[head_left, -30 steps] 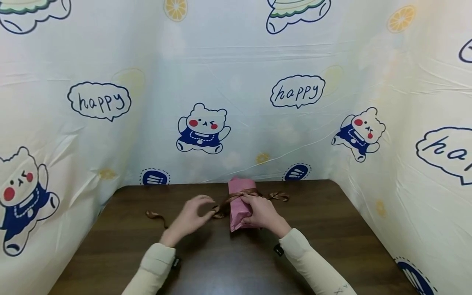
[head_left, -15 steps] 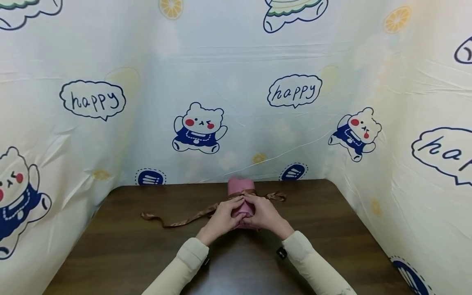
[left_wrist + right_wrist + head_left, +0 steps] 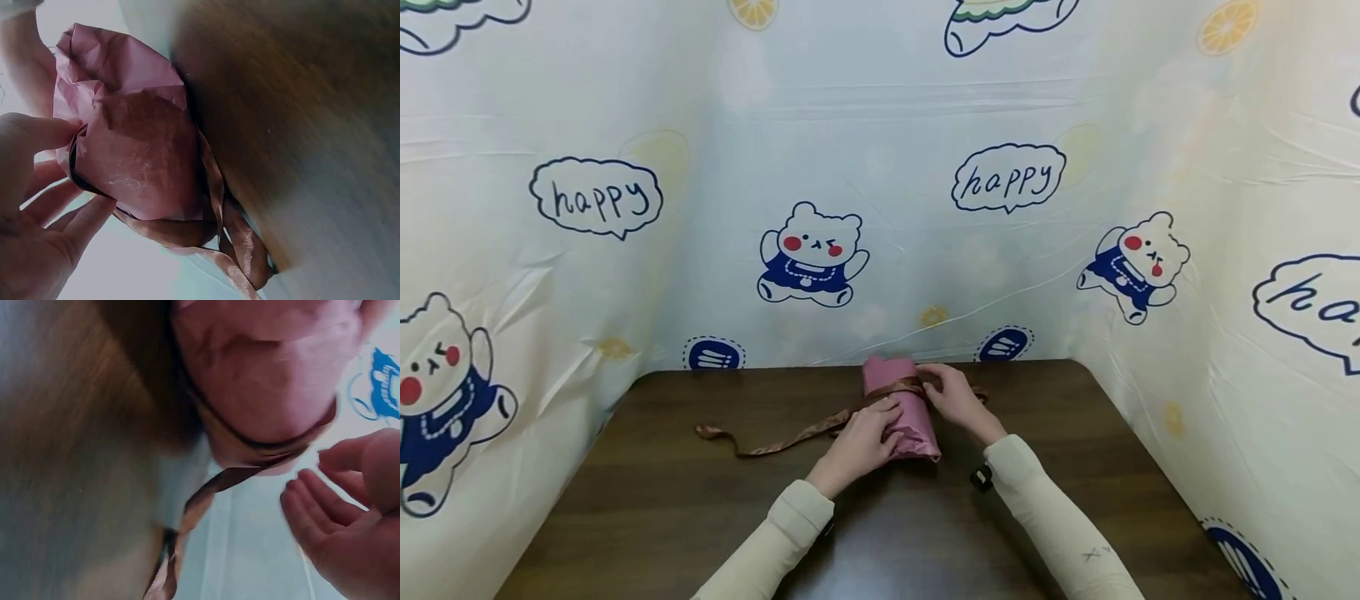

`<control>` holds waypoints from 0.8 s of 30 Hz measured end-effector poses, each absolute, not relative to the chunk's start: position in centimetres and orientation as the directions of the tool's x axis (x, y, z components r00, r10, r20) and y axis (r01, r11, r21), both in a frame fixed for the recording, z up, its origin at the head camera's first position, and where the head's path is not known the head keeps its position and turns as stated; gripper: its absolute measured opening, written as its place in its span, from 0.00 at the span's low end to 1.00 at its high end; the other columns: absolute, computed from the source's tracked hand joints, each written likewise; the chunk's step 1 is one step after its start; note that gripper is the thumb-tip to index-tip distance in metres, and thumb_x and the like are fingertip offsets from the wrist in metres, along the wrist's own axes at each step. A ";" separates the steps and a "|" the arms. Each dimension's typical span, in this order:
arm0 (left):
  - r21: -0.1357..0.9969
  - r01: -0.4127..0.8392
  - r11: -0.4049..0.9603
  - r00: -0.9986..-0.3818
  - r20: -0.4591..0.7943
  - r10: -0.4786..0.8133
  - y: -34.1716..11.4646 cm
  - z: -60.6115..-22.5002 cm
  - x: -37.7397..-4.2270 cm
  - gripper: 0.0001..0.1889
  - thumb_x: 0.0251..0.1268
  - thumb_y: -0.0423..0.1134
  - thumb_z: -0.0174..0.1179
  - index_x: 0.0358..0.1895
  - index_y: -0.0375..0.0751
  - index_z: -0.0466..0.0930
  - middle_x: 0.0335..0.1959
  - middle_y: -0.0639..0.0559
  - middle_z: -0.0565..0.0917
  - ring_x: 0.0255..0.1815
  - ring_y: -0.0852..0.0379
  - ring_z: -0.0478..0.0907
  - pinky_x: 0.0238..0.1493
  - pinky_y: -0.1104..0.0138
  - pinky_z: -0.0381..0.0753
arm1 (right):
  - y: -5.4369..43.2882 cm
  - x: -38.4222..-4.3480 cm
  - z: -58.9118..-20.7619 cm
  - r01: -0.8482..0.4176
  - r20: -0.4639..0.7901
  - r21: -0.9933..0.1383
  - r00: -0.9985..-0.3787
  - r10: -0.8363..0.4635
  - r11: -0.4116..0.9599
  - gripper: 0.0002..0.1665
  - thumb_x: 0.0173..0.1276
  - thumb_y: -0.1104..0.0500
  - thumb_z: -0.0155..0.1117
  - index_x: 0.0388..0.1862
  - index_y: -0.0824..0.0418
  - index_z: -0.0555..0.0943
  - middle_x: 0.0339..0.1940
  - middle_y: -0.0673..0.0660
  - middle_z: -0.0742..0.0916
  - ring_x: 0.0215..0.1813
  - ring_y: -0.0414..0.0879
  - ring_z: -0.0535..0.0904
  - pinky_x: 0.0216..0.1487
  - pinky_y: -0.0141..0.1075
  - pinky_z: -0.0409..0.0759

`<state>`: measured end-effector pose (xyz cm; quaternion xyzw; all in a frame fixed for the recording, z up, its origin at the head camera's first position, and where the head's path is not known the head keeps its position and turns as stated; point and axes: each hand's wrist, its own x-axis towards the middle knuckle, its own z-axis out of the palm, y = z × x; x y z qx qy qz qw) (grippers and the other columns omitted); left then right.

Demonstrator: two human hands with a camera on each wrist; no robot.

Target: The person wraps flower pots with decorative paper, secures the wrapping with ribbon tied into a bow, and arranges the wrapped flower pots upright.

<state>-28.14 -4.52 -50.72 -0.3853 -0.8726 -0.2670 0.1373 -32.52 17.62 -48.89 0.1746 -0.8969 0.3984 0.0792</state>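
Note:
A pink wrapped package [image 3: 917, 429] lies lengthwise on the dark wooden table, its paper creased at the near end. Brown ribbon [image 3: 805, 433] runs across its middle and trails off to the left in a long tail. My left hand [image 3: 863, 440] grips the package's near left part, fingers on top and thumb lower down. In the left wrist view, fingertips [image 3: 103, 206] meet the ribbon's edge. My right hand [image 3: 957, 400] is at the package's far right side by the ribbon band. Its fingers [image 3: 312, 500] are loosely bent in the right wrist view, with a gap to the ribbon.
The table [image 3: 662, 517] reaches back to a pale printed curtain [image 3: 910, 258], which also hangs along both sides. A short ribbon end [image 3: 981, 395] shows behind the right hand. The package sits close to the table's back edge.
My left hand has come from the left onto the package, and the ribbon's left tail now lies stretched out. The right hand has let go of the package's near part and moved to its far right side.

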 end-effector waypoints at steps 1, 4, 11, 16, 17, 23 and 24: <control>0.341 0.751 0.565 -0.658 0.450 0.603 -4.5 -50.8 -28.1 0.23 0.67 0.35 0.67 0.65 0.34 0.80 0.68 0.38 0.77 0.66 0.45 0.78 0.59 0.57 0.82 | 17.5 -32.9 -49.1 -0.374 0.264 -0.668 -0.928 -0.265 0.643 0.20 0.74 0.69 0.61 0.63 0.68 0.80 0.58 0.65 0.85 0.54 0.55 0.85 0.52 0.47 0.85; 0.270 0.770 0.578 -0.630 0.465 0.622 -4.3 -50.9 -28.0 0.20 0.68 0.34 0.66 0.62 0.37 0.82 0.68 0.39 0.77 0.65 0.46 0.78 0.59 0.56 0.82 | 17.3 -33.5 -49.4 -0.386 0.250 -0.619 -0.922 -0.295 0.684 0.14 0.73 0.67 0.63 0.56 0.65 0.85 0.52 0.62 0.88 0.48 0.51 0.86 0.47 0.42 0.85; 0.281 0.737 0.615 -0.665 0.463 0.585 -4.2 -50.5 -27.7 0.13 0.68 0.41 0.68 0.51 0.42 0.87 0.65 0.38 0.78 0.60 0.45 0.81 0.57 0.55 0.83 | 17.9 -32.8 -48.6 -0.403 0.323 -0.607 -0.913 -0.251 0.685 0.05 0.73 0.61 0.67 0.39 0.58 0.89 0.38 0.53 0.89 0.40 0.46 0.84 0.43 0.41 0.84; 0.318 0.705 0.634 -0.696 0.485 0.529 -3.8 -50.5 -27.6 0.10 0.67 0.44 0.69 0.44 0.42 0.87 0.60 0.37 0.81 0.57 0.43 0.83 0.54 0.53 0.85 | 19.1 -31.7 -47.2 -0.411 0.354 -0.662 -0.908 -0.222 0.626 0.08 0.75 0.58 0.64 0.39 0.61 0.88 0.36 0.57 0.89 0.34 0.44 0.80 0.38 0.39 0.80; 0.322 0.699 0.638 -0.700 0.492 0.518 -3.8 -50.6 -27.6 0.09 0.67 0.43 0.69 0.44 0.42 0.88 0.59 0.37 0.82 0.56 0.43 0.84 0.53 0.53 0.85 | 19.3 -31.4 -46.9 -0.414 0.358 -0.669 -0.907 -0.220 0.618 0.09 0.75 0.58 0.64 0.39 0.61 0.88 0.35 0.58 0.89 0.33 0.44 0.79 0.37 0.39 0.79; 0.352 0.685 0.638 -0.712 0.510 0.482 -3.9 -50.9 -27.5 0.09 0.66 0.41 0.69 0.45 0.42 0.88 0.58 0.38 0.82 0.55 0.42 0.84 0.52 0.52 0.85 | 21.3 -29.8 -46.1 -0.388 0.342 -0.708 -0.919 -0.195 0.590 0.08 0.76 0.57 0.63 0.38 0.58 0.86 0.32 0.62 0.88 0.30 0.44 0.77 0.34 0.35 0.78; 0.358 0.684 0.635 -0.713 0.512 0.480 -4.0 -50.9 -27.5 0.10 0.67 0.41 0.69 0.46 0.41 0.88 0.58 0.38 0.82 0.55 0.43 0.85 0.52 0.53 0.85 | 21.7 -29.5 -46.1 -0.382 0.335 -0.714 -0.922 -0.193 0.586 0.08 0.76 0.58 0.63 0.38 0.58 0.86 0.32 0.62 0.88 0.29 0.44 0.77 0.32 0.35 0.78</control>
